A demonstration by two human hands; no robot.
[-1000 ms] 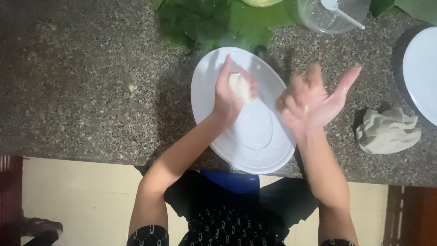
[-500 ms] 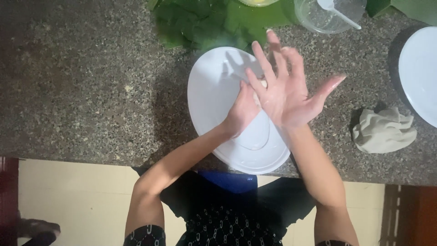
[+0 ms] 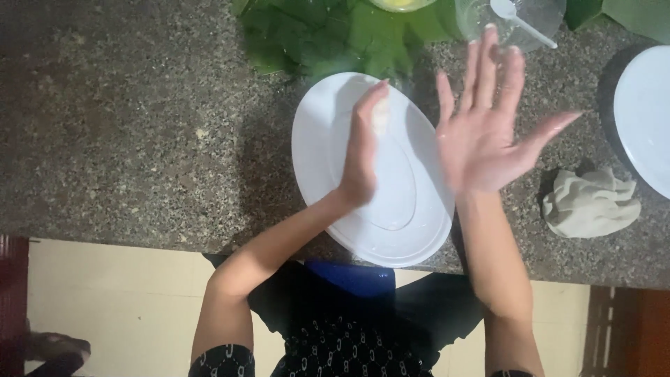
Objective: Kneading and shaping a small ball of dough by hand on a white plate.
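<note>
A white oval plate (image 3: 328,181) lies on the speckled stone counter in front of me. Above it my left hand (image 3: 361,150) stands on edge, palm facing right, with a small pale lump of dough (image 3: 380,115) resting against its fingers. My right hand (image 3: 488,129) is apart from it, to the right of the plate, flat with fingers spread and palm facing left. It holds nothing and looks slightly wet.
Green leaves (image 3: 328,35) lie beyond the plate. A clear bowl with a white plastic spoon (image 3: 520,21) stands at the back right. A crumpled whitish cloth (image 3: 590,202) and another white plate (image 3: 645,115) are at the right. The counter's front edge (image 3: 139,234) runs below.
My hands, pressed together over the plate half a second ago, have separated. The right hand has swung out to the right; the dough stays on the left hand.
</note>
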